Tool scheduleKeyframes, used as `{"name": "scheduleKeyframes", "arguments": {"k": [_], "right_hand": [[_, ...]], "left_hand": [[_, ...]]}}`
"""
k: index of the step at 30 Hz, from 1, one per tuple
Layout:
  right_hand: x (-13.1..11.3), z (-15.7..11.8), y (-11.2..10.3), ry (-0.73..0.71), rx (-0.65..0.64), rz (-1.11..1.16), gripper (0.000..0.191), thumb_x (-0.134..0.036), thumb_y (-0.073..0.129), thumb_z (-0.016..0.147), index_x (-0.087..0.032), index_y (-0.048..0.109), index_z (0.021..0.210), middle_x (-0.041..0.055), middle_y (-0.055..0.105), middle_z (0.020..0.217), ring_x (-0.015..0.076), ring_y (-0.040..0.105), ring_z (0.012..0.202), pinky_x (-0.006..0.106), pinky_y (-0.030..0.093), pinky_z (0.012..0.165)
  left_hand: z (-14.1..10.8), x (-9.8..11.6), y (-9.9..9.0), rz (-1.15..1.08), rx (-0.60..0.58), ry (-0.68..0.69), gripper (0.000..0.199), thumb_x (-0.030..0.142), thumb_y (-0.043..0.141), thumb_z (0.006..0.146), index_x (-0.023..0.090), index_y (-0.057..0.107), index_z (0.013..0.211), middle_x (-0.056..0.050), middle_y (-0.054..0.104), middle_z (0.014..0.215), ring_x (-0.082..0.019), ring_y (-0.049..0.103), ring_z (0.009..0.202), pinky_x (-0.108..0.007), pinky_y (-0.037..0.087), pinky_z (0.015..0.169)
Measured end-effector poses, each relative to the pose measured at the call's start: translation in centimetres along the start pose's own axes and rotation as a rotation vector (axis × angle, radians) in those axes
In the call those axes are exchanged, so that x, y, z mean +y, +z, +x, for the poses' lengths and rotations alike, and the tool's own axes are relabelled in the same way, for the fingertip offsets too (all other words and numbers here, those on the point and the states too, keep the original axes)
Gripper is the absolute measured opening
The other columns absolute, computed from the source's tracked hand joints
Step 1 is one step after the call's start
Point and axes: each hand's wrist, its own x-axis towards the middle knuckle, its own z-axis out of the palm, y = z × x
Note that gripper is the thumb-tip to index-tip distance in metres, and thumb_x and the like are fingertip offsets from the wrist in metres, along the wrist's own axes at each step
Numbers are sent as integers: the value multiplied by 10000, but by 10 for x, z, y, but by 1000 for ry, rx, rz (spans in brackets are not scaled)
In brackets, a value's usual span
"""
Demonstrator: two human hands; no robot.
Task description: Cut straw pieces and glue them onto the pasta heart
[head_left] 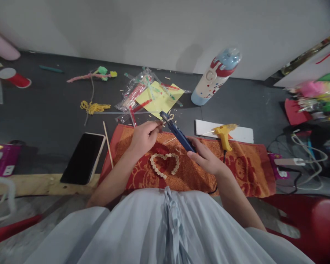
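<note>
My right hand is closed around the handles of blue pliers, which point up and to the left. At their jaws, my left hand pinches a thin wooden stick, mostly hidden by the fingers. Below the hands, a heart outline made of small pale pieces lies on the orange and red towel, with a gap at its lower right. Tiny cut bits are scattered around the plier tips.
A yellow paper sheet and clear plastic packets lie behind the hands. To the right are a bottle and a yellow glue gun on a white strip. A phone, a long stick and yellow yarn lie left.
</note>
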Motion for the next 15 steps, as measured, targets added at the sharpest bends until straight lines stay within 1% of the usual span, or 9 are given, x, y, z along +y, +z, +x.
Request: {"name": "scheduleKeyframes", "arguments": {"k": [6,10,15], "right_hand": [[1,0,-1,3,-10,2,614,-572,449,904,-178,417,1374,149,567,1331,313,555,1177,492,426,1010],[2,-1,-1,-20,-28,11,595,-560,437,916,-186,410,1379,141,572,1325,302,558,1164,485,430,1005],[1,0,-2,-21,-30,12,596,-567,431,916,-185,415,1373,139,586,1306,305,558,1165,485,436,999]], "left_hand": [[0,-1,-1,5,-4,21,251,133,427,843,171,676,840,-44,729,846,-145,667,818,-232,500,754],[-1,-1,-1,6,-26,19,249,137,418,840,175,661,807,-40,720,831,-148,661,807,-241,498,740],[-1,-1,0,-8,-21,24,241,120,421,836,173,653,796,-44,715,825,-152,658,804,-247,495,738]]}}
